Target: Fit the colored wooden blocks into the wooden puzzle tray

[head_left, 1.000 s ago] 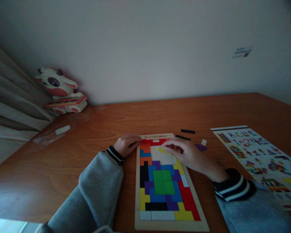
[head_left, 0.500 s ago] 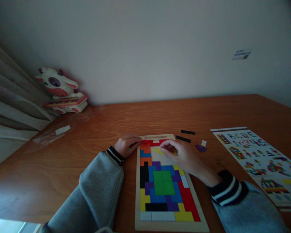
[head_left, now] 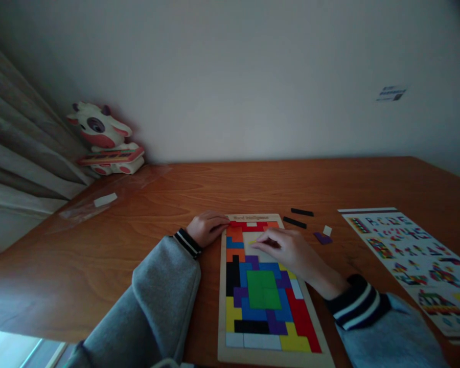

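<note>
A wooden puzzle board [head_left: 221, 327] lies flat on the desk, its lower part filled with coloured block pieces around a green square [head_left: 263, 290]. My left hand [head_left: 208, 228] is closed at the board's upper left corner, with its fingertips on the rim. Over the bare upper part of the board, my right hand [head_left: 287, 249] is closed in a pinch on a yellow puzzle piece [head_left: 252, 243]. Only a small bit of that piece shows past the fingers. Red, white and orange pieces line the board's top edge, and an orange piece [head_left: 235, 234] sits at upper left.
Two black bars [head_left: 295, 222], a purple piece [head_left: 322, 238] and a white square [head_left: 327, 231] lie right of the board. A printed pattern sheet [head_left: 371, 227] is farther right. A cow toy [head_left: 107, 138] with a keyboard stands at the back left, near clear plastic [head_left: 76, 214].
The view has shifted slightly. My right hand has turned over the bare area, and less of the yellow piece shows. An orange piece at the top right is now uncovered. My left hand stays put.
</note>
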A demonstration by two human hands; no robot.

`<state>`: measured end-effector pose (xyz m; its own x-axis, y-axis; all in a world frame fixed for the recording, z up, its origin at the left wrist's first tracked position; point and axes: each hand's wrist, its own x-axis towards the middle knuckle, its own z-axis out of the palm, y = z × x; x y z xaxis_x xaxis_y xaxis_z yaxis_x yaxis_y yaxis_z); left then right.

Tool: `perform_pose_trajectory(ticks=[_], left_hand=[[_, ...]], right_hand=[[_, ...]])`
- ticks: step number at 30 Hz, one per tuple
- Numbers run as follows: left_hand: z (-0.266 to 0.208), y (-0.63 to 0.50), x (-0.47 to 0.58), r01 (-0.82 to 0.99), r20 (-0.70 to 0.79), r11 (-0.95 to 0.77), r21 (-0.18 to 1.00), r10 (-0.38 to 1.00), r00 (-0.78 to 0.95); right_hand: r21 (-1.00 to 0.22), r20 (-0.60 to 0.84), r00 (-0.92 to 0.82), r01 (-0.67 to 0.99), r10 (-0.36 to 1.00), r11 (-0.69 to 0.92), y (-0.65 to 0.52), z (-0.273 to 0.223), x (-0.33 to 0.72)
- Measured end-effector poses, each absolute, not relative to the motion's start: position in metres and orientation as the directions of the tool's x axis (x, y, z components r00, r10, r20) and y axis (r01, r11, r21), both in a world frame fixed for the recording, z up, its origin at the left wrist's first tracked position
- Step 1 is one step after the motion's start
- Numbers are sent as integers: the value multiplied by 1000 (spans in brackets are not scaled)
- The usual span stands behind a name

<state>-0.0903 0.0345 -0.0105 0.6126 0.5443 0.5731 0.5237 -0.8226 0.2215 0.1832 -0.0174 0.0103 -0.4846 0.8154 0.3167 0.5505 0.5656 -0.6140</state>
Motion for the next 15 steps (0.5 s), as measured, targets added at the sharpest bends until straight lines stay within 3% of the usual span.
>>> perform_pose_trajectory(ticks=[7,15], left_hand=[[-11,35,-90,520,553,-824,223,547,629],[-12,35,-91,512,548,-826,235,548,632]], right_hand=[[-321,368,-638,595,676,737,-14,7,181],[-313,288,-663,616,691,722,-21,13,181]])
